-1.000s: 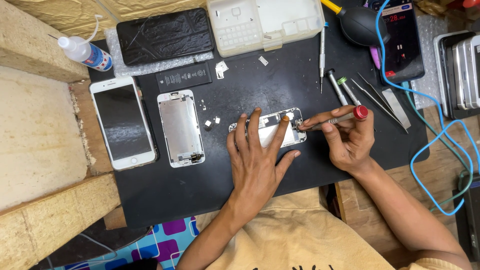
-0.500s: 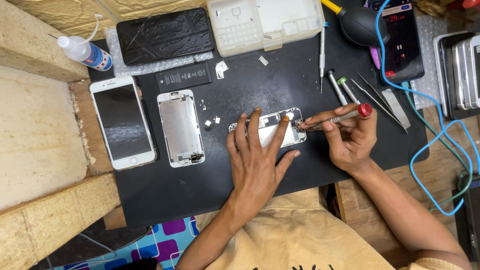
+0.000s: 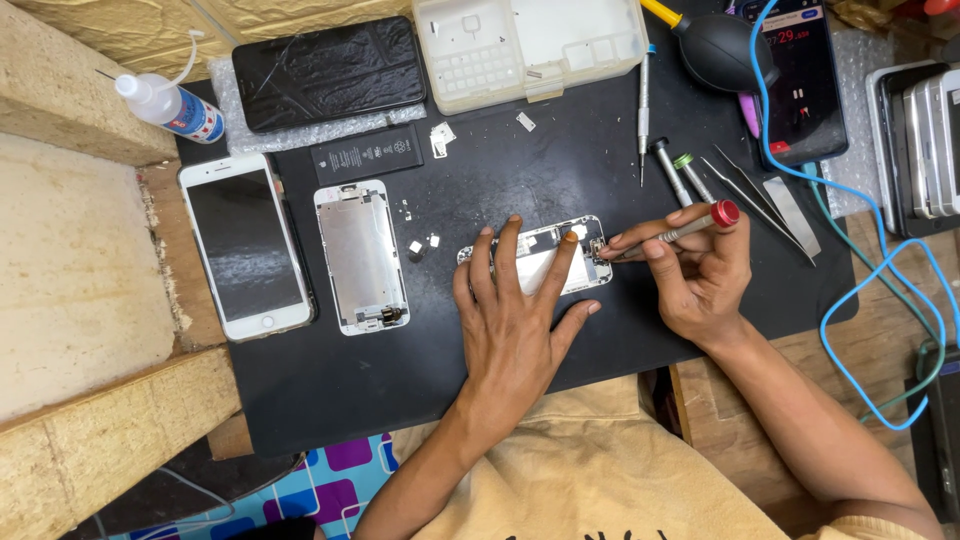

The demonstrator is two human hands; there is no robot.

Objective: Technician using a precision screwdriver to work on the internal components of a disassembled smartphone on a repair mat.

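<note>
The left hand [image 3: 515,325] lies flat with its fingers spread wide apart, pressing down on an opened phone body [image 3: 540,257] in the middle of the black mat [image 3: 330,390]. It grips nothing — it just holds the phone body down.

The right hand [image 3: 695,270] has its fingers closed together around a thin screwdriver [image 3: 668,232] with a red cap. The tip of the screwdriver touches the right end of the phone body.

To the left of the phone body lies a metal screen back [image 3: 361,255], and beside that a white phone [image 3: 245,245], face up. A black battery [image 3: 366,156] sits above them. More screwdrivers [image 3: 682,180] and tweezers [image 3: 752,195] lie just beyond the right hand — none of them touched. A blue cable [image 3: 860,290] curls across the right side.
</note>
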